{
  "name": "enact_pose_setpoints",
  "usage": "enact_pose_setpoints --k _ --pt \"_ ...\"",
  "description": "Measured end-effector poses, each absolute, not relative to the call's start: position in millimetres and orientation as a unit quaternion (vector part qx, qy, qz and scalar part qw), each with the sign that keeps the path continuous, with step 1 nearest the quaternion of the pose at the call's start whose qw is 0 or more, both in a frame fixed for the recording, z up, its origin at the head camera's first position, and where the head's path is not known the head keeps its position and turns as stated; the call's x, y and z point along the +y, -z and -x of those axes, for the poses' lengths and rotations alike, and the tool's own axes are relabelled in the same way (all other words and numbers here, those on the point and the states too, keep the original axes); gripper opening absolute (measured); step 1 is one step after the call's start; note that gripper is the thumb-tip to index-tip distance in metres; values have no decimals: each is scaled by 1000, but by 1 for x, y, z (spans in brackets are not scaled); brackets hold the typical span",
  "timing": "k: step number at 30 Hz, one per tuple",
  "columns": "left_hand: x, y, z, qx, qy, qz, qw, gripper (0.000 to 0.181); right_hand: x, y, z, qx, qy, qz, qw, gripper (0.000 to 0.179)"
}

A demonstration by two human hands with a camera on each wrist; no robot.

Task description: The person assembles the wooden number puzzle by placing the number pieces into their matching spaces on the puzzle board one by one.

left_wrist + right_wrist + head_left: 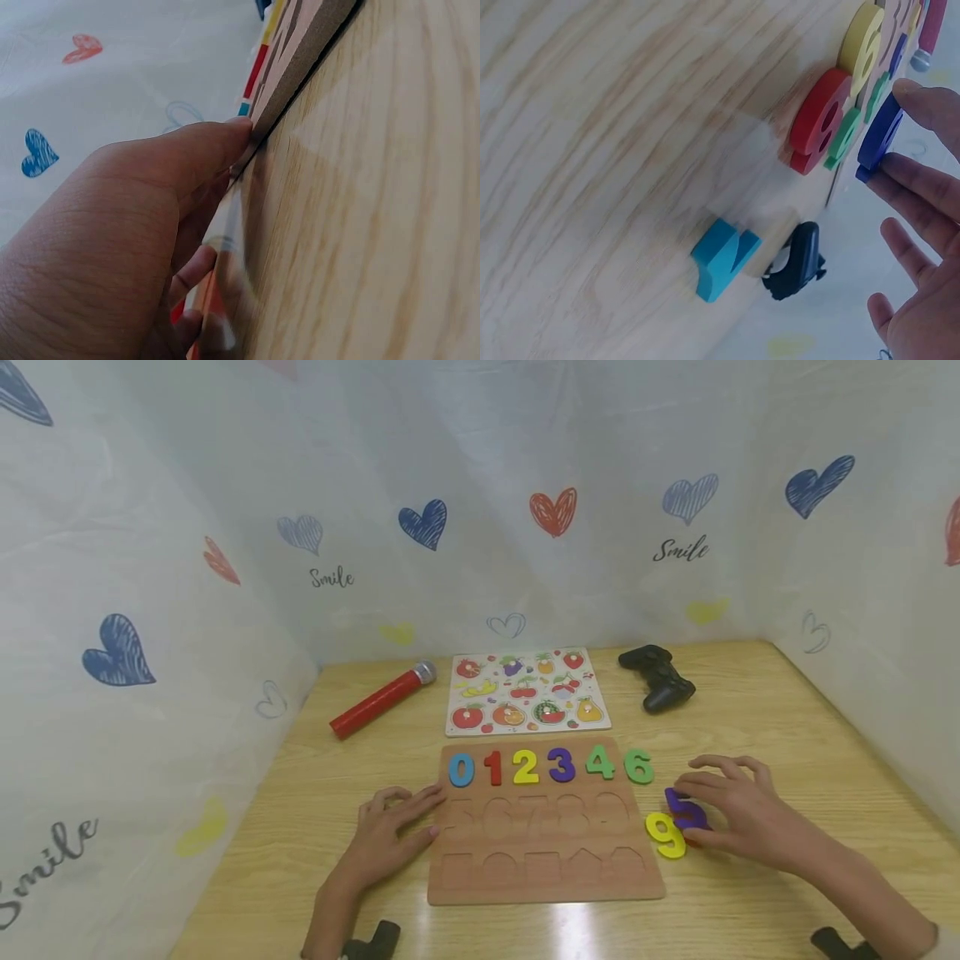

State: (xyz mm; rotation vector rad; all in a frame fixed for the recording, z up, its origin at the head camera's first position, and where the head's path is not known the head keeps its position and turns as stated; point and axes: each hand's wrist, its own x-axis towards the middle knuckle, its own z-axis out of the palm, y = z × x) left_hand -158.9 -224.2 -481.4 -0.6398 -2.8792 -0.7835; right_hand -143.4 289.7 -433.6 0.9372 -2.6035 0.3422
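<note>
A wooden number board [547,837] lies flat with 0, 1, 2, 3 and 4 in its top row. My left hand [393,835] rests at its left edge; in the left wrist view the thumb [202,146] touches the board's edge. My right hand [750,814] pinches a purple 5 [881,131] between thumb and fingers, held above the table. Under or beside that hand lie a yellow 9 [666,837] and a red 8 [821,120]. A green 6 [639,767] sits at the board's upper right edge. The right wrist view also has a blue 7 [724,259].
Behind the number board lies a fruit puzzle [528,692]. A red microphone [382,700] is at the back left, and a black game controller [657,678] at the back right. A white curtain [480,460] printed with hearts surrounds the wooden table [300,802].
</note>
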Motion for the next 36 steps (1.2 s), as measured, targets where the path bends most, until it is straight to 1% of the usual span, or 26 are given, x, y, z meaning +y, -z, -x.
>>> enact_pose_setpoints --k 4,8,22,31,36 --pt "-224 481 159 -943 259 204 37 48 284 433 143 -918 -112 -335 181 50" --pt "-224 481 159 -944 259 203 37 47 277 431 143 -920 -110 -334 175 50" --pt "-225 483 159 -932 273 229 65 47 262 430 146 -917 -118 -344 164 46" --pt "-224 483 160 -934 263 232 71 47 251 431 151 -907 -116 -364 178 48" --pt "-224 482 159 -935 266 227 63 47 244 430 153 -904 -114 -369 181 50"
